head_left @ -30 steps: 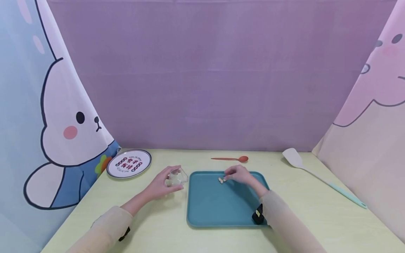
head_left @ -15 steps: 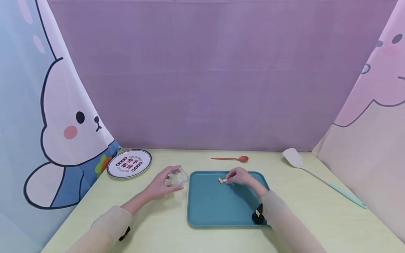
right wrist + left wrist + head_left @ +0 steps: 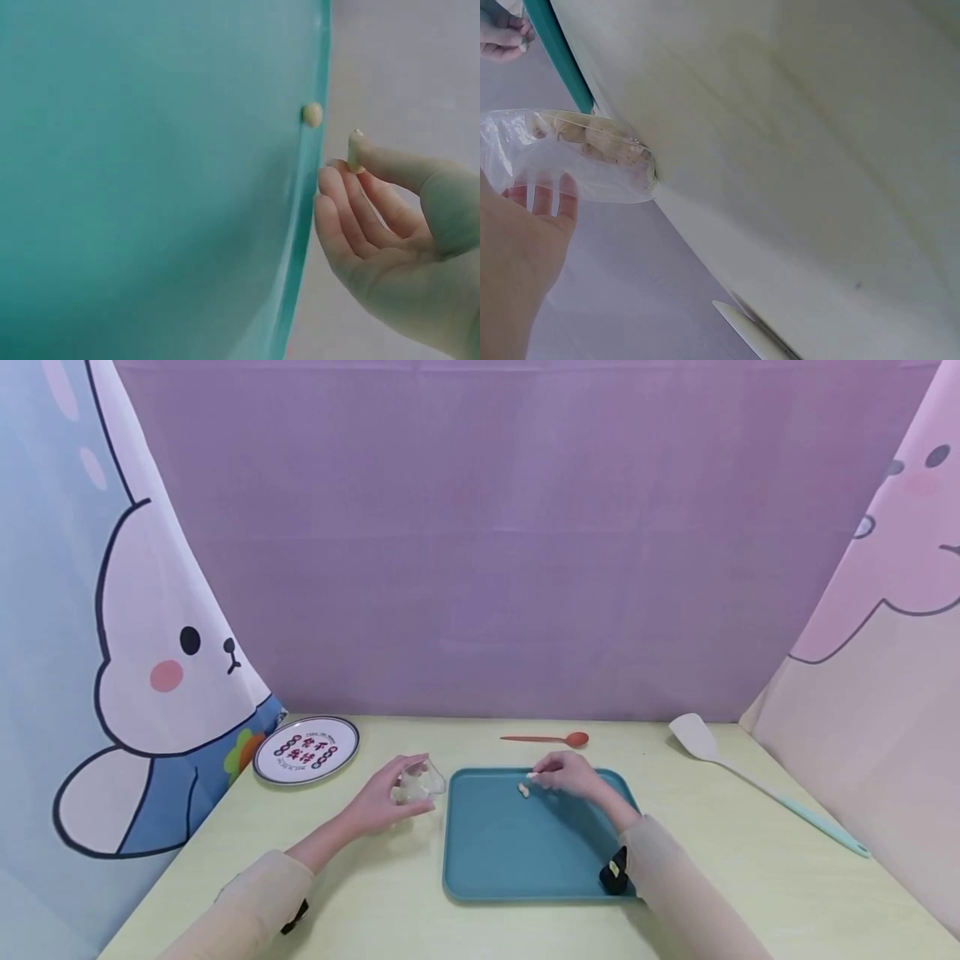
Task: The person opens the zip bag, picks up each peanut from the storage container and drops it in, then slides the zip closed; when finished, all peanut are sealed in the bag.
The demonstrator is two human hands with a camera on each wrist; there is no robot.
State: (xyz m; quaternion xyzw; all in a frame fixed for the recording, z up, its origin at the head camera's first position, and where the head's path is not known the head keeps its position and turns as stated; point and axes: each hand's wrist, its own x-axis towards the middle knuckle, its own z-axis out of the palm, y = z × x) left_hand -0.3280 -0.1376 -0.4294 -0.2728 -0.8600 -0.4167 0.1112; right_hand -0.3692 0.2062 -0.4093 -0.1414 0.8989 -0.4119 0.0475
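Note:
My left hand point(image 3: 381, 795) grips a clear plastic bag point(image 3: 420, 782) just off the left side of the teal tray point(image 3: 525, 852). In the left wrist view, tan pieces that look like peanuts point(image 3: 604, 141) show through the clear bag. Over the far part of the tray, my right hand point(image 3: 567, 774) pinches a small pale peanut point(image 3: 354, 155) between thumb and fingers. Another peanut point(image 3: 523, 790) lies on the tray below those fingertips; the right wrist view shows it as a tan nub point(image 3: 312, 115) near the tray's edge.
Behind the tray lies an orange-red spoon point(image 3: 555, 739). A white plate point(image 3: 307, 750) with red lettering sits at the back left. On the right lies a long spatula point(image 3: 750, 778) with a mint handle. A purple cloth point(image 3: 480, 543) hangs behind the table.
The right hand has taken hold of one peanut beside the other and lifted it slightly up and away from it. The left hand and its bag have stayed in place.

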